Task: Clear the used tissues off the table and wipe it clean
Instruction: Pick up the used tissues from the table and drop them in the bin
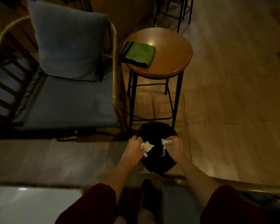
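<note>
No tissues are seen on the round surface [171,54]. The cloth [138,54] lies folded near its left edge, so wiping is judged outstanding. Both arms are extended down over the bin [158,165]. The left hand [134,143] grip is clamped on one tissue [146,146], and the right hand [173,145] grip on a second tissue [164,141].

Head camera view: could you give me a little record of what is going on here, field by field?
left hand: grips a crumpled white tissue above the black bin
right hand: grips a second tissue above the same bin
round table: wooden, beyond the bin
green cloth: folded, lies on the table's left edge, untouched
blue cushioned chair: left of the table
</note>
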